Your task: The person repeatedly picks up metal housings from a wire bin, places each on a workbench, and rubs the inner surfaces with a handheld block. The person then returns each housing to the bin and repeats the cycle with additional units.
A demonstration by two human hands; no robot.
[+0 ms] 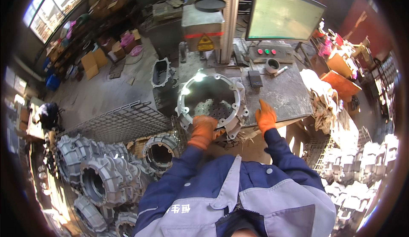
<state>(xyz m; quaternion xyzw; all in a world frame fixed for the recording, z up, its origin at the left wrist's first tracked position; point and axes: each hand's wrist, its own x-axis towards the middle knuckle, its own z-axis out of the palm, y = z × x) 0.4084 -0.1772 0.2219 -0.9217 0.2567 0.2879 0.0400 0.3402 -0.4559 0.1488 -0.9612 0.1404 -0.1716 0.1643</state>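
A large round cast-metal housing with bolt lugs round its rim stands on the workbench before me, under the marking-machine head. My left hand, in an orange glove, is closed over the near-left part of its rim. To the right of the housing, my right hand, also orange-gloved, rests at the bench's front edge. Its fingers are stretched out and nothing shows in them. Bright light falls on the housing's far-left rim, and a perforated plate shows through its opening.
Several similar housings fill a wire basket at the left; more metal castings lie at the right. On the bench are a small dark block, a cup-like ring and a button panel below a monitor.
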